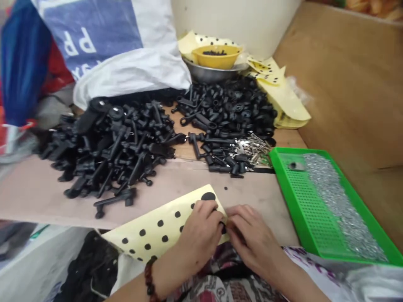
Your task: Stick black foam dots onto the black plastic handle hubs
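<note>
Going by the overhang, some risk at the left of a sag or crease in the yellow dotted sheet [151, 224], from weight at the far end with bent fingers only near the right end. Along the same side, a chance of catching the loose black arm piece [115, 200] with a sheet corner or the bracelet [150, 279], from lying so near on the worktop [252, 188]. Under the left hand [201, 230], possible smudging or lifting of neighbouring dots, from fingers pressed across several at once. Between the hands, a possible tear or bent edge, from uneven pull at such a tight spot. Beyond the right hand [255, 243], a possible spill of small metal bits [333, 197] from the green tray [305, 209], from an elbow or forearm swinging outward. As for position, reaching from well left of the left hand, under its fingers, to the right fingertips: the sheet, tilted, with the right end raised. Left hand apparently closed on the sheet near that end, fingers bent and bunched. Right hand narrow, fingertips drawn together at the sheet's edge; cannot tell whether gripping anything. Something dark just between both sets of fingertips, too hidden to make out. Ahead and left of the left hand, a heap of black parts [110, 147]; ahead of both hands, slender metal pins [252, 147] beside more black pieces [236, 105].
</note>
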`<move>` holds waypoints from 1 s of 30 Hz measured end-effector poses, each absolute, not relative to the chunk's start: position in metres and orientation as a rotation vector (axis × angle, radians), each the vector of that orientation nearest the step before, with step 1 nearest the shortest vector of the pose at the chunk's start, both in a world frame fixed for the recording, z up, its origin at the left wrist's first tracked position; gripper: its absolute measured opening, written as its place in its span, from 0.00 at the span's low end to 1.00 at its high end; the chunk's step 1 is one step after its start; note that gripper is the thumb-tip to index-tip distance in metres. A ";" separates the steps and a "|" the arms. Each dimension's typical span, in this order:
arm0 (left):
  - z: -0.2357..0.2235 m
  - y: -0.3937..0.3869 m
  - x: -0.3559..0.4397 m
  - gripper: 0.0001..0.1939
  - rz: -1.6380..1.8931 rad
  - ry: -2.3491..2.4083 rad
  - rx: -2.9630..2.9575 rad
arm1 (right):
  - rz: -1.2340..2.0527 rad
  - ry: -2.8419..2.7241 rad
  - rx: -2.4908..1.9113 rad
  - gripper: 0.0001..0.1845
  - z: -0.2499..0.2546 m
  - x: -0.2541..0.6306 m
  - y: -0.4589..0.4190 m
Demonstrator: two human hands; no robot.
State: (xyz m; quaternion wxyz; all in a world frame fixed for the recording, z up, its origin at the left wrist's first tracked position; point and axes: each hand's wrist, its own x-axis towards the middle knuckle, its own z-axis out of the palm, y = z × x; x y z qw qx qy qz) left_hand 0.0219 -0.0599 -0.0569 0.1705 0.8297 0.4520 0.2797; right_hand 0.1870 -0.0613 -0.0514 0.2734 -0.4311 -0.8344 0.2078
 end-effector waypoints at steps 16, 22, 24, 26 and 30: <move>-0.058 -0.037 0.036 0.35 0.933 1.077 1.891 | 0.808 -2.018 -1.255 0.09 -0.033 0.202 -0.045; -0.059 -0.023 0.040 0.35 0.886 1.093 1.750 | 0.979 -2.069 -1.401 0.08 -0.028 0.205 -0.046; -0.058 -0.022 0.038 0.33 0.886 1.119 1.655 | 1.134 -2.005 -1.463 0.07 -0.024 0.209 -0.046; -0.057 -0.023 0.036 0.30 0.861 1.164 1.531 | 1.275 -1.909 -1.471 0.07 -0.021 0.213 -0.045; -0.062 -0.028 0.032 0.26 0.821 1.199 1.288 | 1.441 -1.680 -1.371 0.12 -0.032 0.212 -0.039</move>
